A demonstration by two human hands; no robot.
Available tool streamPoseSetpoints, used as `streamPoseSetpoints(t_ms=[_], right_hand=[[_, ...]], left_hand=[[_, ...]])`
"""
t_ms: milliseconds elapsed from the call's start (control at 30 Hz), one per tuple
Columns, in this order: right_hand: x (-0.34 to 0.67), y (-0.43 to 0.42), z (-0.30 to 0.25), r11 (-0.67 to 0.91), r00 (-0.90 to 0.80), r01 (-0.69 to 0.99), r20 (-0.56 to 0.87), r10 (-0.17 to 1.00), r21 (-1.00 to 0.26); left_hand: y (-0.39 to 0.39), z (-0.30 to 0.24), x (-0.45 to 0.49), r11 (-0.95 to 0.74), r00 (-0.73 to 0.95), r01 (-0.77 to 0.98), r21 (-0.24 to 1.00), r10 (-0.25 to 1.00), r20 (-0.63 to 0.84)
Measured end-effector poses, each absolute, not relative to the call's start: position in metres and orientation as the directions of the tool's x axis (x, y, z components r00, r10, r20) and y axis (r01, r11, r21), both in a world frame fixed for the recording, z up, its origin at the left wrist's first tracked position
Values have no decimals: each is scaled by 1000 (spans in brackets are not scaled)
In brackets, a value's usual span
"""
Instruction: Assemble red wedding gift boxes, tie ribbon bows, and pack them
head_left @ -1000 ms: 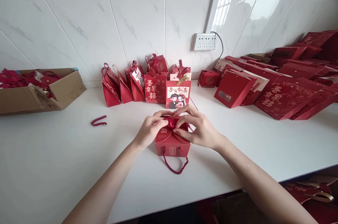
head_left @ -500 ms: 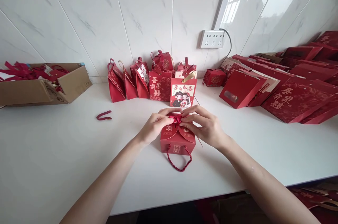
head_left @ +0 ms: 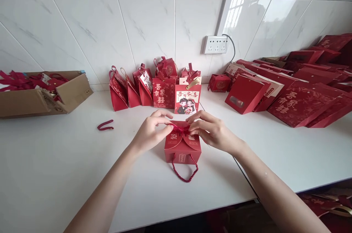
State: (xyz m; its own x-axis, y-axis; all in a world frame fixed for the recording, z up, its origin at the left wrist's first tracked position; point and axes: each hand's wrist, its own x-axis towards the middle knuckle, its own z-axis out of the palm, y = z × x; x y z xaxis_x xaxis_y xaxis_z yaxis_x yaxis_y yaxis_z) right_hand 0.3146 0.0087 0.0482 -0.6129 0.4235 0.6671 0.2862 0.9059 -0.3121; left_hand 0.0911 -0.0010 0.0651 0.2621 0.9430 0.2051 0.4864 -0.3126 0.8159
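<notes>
A small red gift box (head_left: 183,152) stands on the white table, its curved top flaps closed together and a twisted rope handle (head_left: 184,180) hanging down its near side. Across the top runs a shiny red ribbon (head_left: 180,129), drawn into a knot at the middle. My left hand (head_left: 152,130) pinches the ribbon on the left between thumb and fingertips. On the other side, my right hand (head_left: 210,130) grips the ribbon's right part, its fingers curled over the box's edge. The ribbon's ends are mostly hidden behind my fingers.
Behind the box, several red gift bags (head_left: 164,92) line the tiled wall. A cardboard box (head_left: 74,92) of ribbons and bags sits at left, near a loose dark red strap (head_left: 105,126). More red bags (head_left: 302,103) lean at right, below a wall socket (head_left: 216,45).
My hands have moved apart, the left one outward to the left, stretching the ribbon and showing its knot. The camera view has shifted slightly.
</notes>
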Motion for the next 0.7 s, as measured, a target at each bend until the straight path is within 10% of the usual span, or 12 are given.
streamPoseSetpoints(t_ms=[267, 700], right_hand=[[324, 6, 56, 893, -706, 322, 548, 448, -316], [333, 3, 66, 861, -777, 264, 432, 457, -436]], left_hand=[[-12, 76, 89, -209, 331, 505, 838, 943, 36], [-13, 70, 91, -496, 387, 599, 629, 867, 315]])
